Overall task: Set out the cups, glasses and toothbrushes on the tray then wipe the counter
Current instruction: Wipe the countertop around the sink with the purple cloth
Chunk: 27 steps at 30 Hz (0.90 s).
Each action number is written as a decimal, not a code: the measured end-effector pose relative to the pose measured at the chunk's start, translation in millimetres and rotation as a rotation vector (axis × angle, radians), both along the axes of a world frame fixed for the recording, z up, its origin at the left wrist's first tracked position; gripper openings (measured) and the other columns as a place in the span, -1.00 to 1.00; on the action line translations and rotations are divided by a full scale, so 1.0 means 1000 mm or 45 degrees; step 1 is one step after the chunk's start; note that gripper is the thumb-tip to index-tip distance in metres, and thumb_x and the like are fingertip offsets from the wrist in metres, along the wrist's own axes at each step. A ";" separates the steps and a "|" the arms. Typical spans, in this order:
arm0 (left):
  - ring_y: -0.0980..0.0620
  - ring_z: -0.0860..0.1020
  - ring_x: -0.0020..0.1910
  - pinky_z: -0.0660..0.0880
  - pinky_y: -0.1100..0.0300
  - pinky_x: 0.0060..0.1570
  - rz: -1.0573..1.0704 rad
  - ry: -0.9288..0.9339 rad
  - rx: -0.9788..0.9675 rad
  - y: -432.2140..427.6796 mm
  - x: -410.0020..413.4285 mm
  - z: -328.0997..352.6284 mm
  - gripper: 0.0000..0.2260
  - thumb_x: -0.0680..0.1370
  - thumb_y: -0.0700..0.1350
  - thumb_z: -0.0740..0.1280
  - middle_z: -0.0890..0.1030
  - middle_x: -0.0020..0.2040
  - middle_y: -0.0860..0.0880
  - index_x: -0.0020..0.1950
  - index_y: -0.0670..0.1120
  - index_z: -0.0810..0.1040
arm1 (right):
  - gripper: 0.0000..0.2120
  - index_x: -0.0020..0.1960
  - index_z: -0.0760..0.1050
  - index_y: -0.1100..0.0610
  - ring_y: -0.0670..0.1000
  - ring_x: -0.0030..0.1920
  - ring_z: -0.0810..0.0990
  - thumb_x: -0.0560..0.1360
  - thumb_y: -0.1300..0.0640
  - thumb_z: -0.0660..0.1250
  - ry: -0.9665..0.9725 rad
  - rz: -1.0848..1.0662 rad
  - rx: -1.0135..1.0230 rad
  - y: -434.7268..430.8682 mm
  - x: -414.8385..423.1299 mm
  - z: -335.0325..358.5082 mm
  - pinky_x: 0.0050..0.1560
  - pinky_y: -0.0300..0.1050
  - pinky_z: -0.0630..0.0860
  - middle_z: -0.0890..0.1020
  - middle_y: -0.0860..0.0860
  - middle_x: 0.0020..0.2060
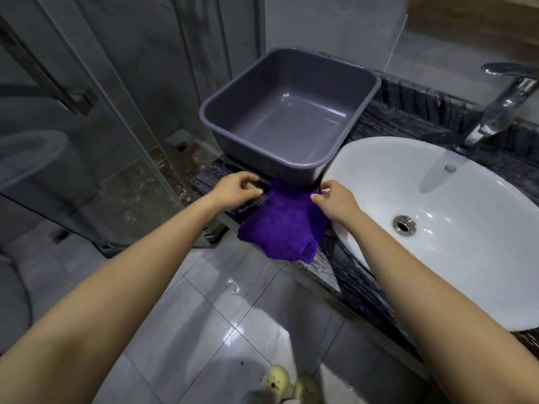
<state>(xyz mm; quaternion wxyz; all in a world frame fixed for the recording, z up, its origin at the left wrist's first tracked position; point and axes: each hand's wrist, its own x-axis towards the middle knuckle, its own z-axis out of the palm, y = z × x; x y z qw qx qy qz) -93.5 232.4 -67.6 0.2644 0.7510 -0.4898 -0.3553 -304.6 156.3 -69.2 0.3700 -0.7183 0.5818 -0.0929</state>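
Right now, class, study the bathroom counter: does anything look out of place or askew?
Yes: the purple cloth lies bunched. Its far end seems caught under the front corner of the grey tub, and its near end droops over the edge of the counter. The right hand pinches one corner of it. The tub is empty.

Big pale grey floor tiles [204, 316] shine with light. A clear glass shower door [87, 170] with a dark bar handle [67, 96] stands on the left. A white oval sink [437, 258] sits in the dark streaky stone counter [414, 118], under a silver metal tap [501, 106]. The wall [320, 21] is grey.
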 end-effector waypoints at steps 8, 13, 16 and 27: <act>0.06 0.50 -0.25 0.36 0.28 -0.13 0.070 -0.177 0.092 0.034 -0.016 -0.038 -0.62 0.43 -0.16 0.45 0.53 -0.12 -0.02 0.22 -0.13 0.50 | -0.42 0.35 0.34 0.12 0.19 0.23 0.36 0.43 -0.12 0.35 0.390 0.642 -0.505 0.064 0.000 -0.024 0.19 0.07 0.40 0.41 0.12 0.27; 0.09 0.46 -0.31 0.42 0.26 -0.25 0.128 0.011 0.152 0.039 -0.019 -0.041 -0.72 0.41 -0.22 0.46 0.49 -0.26 0.02 0.10 -0.11 0.54 | -0.52 0.32 0.36 0.14 0.17 0.19 0.38 0.47 -0.02 0.31 0.417 0.732 -0.547 0.067 -0.016 -0.038 0.16 0.03 0.42 0.40 0.11 0.29; 0.08 0.44 -0.30 0.39 0.29 -0.28 0.211 0.149 0.111 0.036 -0.018 -0.040 -0.75 0.42 -0.28 0.43 0.47 -0.32 0.03 0.07 -0.13 0.56 | -0.70 0.24 0.44 0.16 0.15 0.11 0.43 0.54 0.10 0.22 0.255 0.628 -0.506 0.066 -0.018 -0.036 0.09 0.01 0.43 0.50 0.11 0.16; -0.07 0.51 0.19 0.40 0.18 0.11 -0.112 -0.463 0.366 0.039 -0.029 0.015 -0.66 0.50 -0.06 0.33 0.56 0.21 -0.10 0.26 -0.11 0.49 | -0.44 0.37 0.33 0.11 0.21 0.31 0.35 0.50 -0.20 0.21 0.636 0.946 -0.073 0.058 -0.015 0.012 0.31 0.10 0.36 0.38 0.15 0.32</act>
